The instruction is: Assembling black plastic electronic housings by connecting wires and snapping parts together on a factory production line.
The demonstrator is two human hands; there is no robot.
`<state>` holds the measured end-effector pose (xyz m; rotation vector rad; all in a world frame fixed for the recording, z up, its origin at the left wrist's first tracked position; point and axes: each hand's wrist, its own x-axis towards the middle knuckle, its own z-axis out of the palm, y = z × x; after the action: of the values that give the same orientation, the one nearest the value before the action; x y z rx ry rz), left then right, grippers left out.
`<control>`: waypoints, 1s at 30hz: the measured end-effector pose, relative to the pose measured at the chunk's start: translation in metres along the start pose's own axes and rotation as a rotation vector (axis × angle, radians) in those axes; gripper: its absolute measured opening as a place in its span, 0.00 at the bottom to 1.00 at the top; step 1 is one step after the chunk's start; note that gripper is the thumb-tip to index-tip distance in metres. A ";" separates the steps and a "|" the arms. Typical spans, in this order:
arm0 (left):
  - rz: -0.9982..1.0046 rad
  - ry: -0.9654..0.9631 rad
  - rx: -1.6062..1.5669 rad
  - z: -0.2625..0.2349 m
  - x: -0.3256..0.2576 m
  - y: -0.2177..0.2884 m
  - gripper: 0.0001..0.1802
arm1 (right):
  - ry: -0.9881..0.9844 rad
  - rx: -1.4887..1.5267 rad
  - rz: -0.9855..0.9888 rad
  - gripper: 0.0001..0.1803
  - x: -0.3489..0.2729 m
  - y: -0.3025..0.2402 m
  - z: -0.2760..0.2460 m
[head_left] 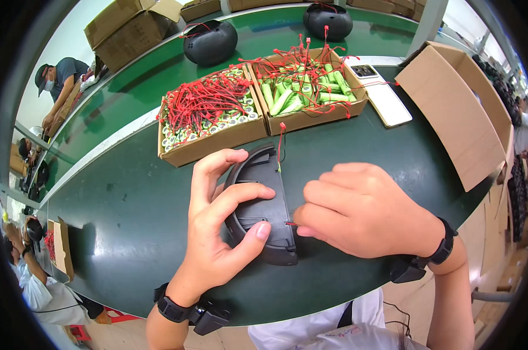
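A black half-round plastic shell [258, 205] stands on the dark green bench in front of me, its straight edge towards the right. My left hand [220, 216] grips it, with the thumb and fingers reaching over its hollow side. From the shell's far end rises a thin red and black wire with a red connector [282, 126] at its tip. A sliver of light green shows at the base of that wire. At the straight edge, the curled fingers of my right hand [348, 211] pinch a short red wire [290, 224]; most of it is hidden by the fingers.
Beyond the shell, two cardboard boxes [217, 146] hold green battery cells [293, 96] with red-plugged wires. A white phone [389, 105] lies beside them. At right stands an open carton [450, 111]. Black rounded housings [211, 44] sit on the far green belt. Other people work at left.
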<state>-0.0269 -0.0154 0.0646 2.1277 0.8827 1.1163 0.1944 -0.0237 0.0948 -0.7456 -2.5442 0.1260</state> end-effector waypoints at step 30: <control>-0.212 -0.050 -0.080 0.000 -0.035 0.000 0.15 | -0.293 -0.036 -0.094 0.14 0.082 -0.034 -0.041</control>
<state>-0.0415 -0.0424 0.0483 1.9382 0.9970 0.9701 0.1366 -0.0107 0.1728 -0.6603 -2.8615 0.1691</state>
